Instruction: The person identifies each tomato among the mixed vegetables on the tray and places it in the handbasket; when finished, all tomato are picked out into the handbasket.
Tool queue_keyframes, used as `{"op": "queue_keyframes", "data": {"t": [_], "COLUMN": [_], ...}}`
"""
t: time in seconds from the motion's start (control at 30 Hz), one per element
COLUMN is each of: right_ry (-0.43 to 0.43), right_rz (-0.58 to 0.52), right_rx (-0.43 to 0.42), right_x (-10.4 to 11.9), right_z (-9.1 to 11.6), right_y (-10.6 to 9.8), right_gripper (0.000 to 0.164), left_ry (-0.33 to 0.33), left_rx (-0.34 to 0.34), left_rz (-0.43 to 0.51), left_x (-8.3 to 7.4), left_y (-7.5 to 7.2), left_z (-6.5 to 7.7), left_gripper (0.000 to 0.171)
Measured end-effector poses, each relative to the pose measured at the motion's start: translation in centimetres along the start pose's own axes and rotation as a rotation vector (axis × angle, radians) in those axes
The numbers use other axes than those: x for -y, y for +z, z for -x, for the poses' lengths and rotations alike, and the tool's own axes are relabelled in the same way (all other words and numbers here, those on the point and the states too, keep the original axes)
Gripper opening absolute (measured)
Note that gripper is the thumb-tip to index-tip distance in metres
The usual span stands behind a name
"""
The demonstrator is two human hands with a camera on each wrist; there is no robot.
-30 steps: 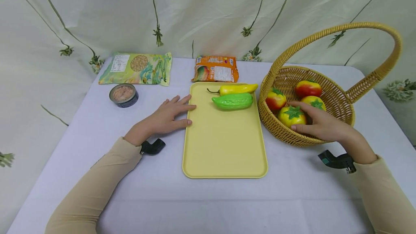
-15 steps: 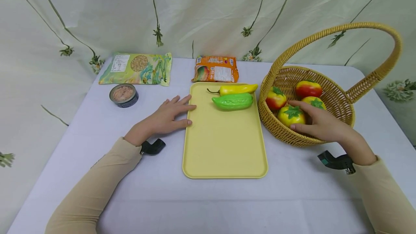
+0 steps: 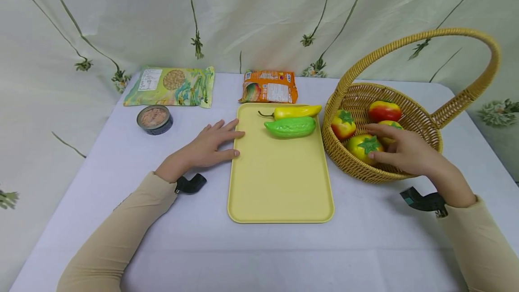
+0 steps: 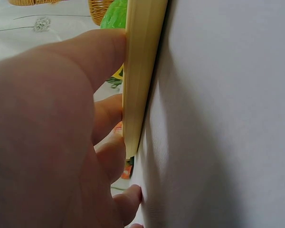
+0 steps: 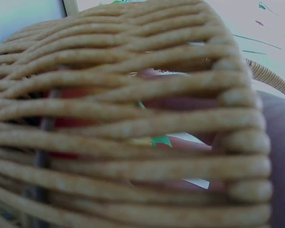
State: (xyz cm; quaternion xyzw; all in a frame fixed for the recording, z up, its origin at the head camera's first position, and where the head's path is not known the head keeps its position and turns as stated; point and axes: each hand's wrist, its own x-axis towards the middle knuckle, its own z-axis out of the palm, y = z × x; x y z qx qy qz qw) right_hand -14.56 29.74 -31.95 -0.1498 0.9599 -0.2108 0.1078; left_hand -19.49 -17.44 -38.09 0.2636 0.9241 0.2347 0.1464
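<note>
My left hand (image 3: 210,145) lies with spread, straight fingers at the left rim of a yellow tray (image 3: 279,184); the left wrist view shows fingertips touching the tray's side (image 4: 141,71). Inside a wicker basket (image 3: 348,166) at right, my right hand (image 3: 411,150) reaches around the right side of a yellow tomato (image 3: 358,148) with green leaves. Its thumb touches the tomato and the index finger extends along the far side; the other fingers are hidden. Through the basket weave (image 5: 156,167), the right wrist view shows only pieces of hand and leaf.
More tomatoes lie in the basket: one at left (image 3: 343,127), a red one (image 3: 384,111), one partly covered. A yellow pepper (image 3: 298,111) and green pepper (image 3: 291,127) rest on the tray. Behind are a green bag (image 3: 186,87), an orange packet (image 3: 269,87) and a can (image 3: 155,120).
My right hand has shifted slightly right, and the tomato beside it has turned with its leaves toward the hand. The left tomato has rolled a little. My left hand stays still.
</note>
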Motion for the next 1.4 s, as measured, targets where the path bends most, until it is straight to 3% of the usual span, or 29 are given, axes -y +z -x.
{"op": "queue_keyframes", "data": {"t": [0.8,1.4], "right_ry": [-0.002,0.022], "right_rz": [-0.037,-0.051], "right_rx": [-0.077,-0.097], "right_x": [0.0,-0.1], "right_z": [0.1,0.5], "right_y": [-0.8,-1.3], "right_gripper": [0.064,0.064], "left_ry": [0.005,-0.003], "left_rx": [-0.004,0.042], "left_rz": [0.003,-0.034], "left_x": [0.4,0.3], "left_y": [-0.1,-0.9], "left_z": [-0.1,0.0], "left_gripper": [0.059,0.059]}}
